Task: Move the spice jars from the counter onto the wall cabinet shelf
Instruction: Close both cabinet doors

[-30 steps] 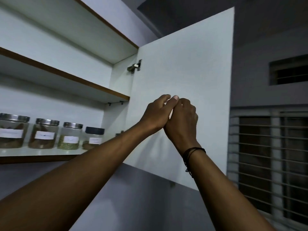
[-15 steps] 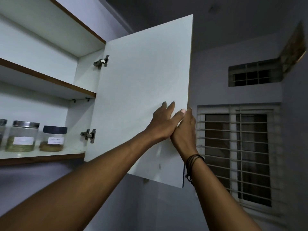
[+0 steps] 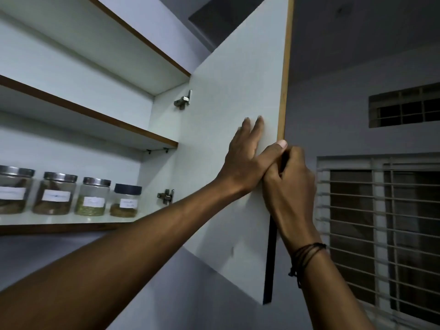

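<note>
Several glass spice jars with white labels stand in a row on the lowest cabinet shelf [image 3: 71,220] at the left: three with steel lids [image 3: 14,189] [image 3: 56,192] [image 3: 92,196] and one with a dark lid [image 3: 126,200]. The white cabinet door [image 3: 226,91] stands open, hinged at its left side. My left hand [image 3: 245,160] lies flat on the door's inner face, fingers apart, thumb reaching to the free edge. My right hand [image 3: 292,186] is curled around that free edge from the outer side. Neither hand holds a jar.
Two upper shelves [image 3: 95,115] show nothing on their visible parts. A barred window [image 3: 381,222] and a small vent window [image 3: 404,106] fill the wall at the right. The grey wall runs below the cabinet.
Both hands have slid from the middle of the door's inner face to its free edge. The left hand has opened flat, the right has wrapped the edge. My view has shifted.
</note>
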